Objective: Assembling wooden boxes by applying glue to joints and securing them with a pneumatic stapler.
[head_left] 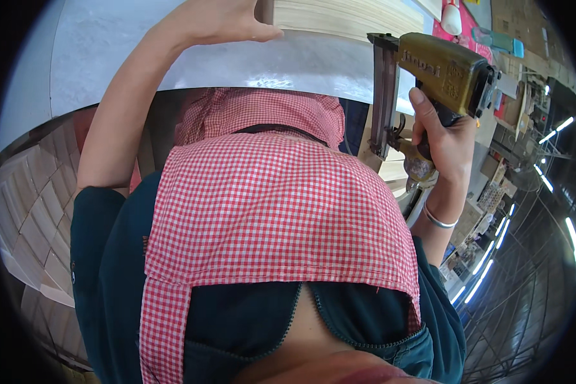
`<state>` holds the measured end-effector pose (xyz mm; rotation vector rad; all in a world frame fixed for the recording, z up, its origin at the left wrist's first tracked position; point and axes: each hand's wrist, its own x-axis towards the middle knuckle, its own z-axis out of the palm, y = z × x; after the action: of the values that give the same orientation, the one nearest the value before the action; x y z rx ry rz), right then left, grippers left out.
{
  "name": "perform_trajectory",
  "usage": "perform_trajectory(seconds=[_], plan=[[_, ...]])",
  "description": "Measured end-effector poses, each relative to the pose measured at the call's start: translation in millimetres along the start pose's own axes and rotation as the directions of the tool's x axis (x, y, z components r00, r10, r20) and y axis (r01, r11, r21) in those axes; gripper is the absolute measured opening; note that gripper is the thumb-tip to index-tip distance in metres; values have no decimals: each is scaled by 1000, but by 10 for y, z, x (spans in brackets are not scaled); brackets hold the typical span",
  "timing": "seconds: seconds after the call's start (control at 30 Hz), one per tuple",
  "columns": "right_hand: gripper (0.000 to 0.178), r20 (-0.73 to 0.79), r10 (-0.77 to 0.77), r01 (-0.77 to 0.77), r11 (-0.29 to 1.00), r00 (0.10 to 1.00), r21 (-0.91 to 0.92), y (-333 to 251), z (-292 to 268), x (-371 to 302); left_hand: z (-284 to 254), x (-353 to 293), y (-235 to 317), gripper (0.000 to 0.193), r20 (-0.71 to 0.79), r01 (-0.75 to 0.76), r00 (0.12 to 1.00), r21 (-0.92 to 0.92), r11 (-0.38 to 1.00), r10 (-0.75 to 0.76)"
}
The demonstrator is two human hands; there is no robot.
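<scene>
My right hand (447, 142) is wrapped round the handle of a nail gun (443, 67) with a worn gold-brown body. The gun is raised at the right, over the table's near edge, with its dark magazine on the left side. At the top, my left hand (227, 20) rests by the left end of a stack of pale wooden strips (345, 16). Its thumb is stretched out along the stack's near corner, and a gap shows between thumb and palm. The upper frame edge cuts off its other fingers.
The strips lie on a pale grey tabletop (237, 67). A white bottle (451, 19) stands by pink material at the back right. Stacked wooden pieces (35, 205) are down at the left. More pale wood (393, 169) sits below the table's edge at right.
</scene>
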<state>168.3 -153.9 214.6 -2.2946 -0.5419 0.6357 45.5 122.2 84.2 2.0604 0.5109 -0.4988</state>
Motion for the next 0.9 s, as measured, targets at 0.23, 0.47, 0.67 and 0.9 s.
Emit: perform_trajectory(seconds=[0.23,0.47,0.67,0.9], plan=[[29,144,-63,61,998,988,16,-94,-28,34,82,189,147,57,57,-8,998,-275,961,25],[30,168,-71,75,997,983,-21,-216,-49,52,100,239,368,57,78,-49,993,-367,929,84],[27,167,-39,40,999,985,2,-242,-68,69,118,268,417,56,34,-101,992,-342,934,120],[24,149,-10,1,998,989,65,-231,-40,75,88,343,489,55,-2,-150,988,-303,941,157]])
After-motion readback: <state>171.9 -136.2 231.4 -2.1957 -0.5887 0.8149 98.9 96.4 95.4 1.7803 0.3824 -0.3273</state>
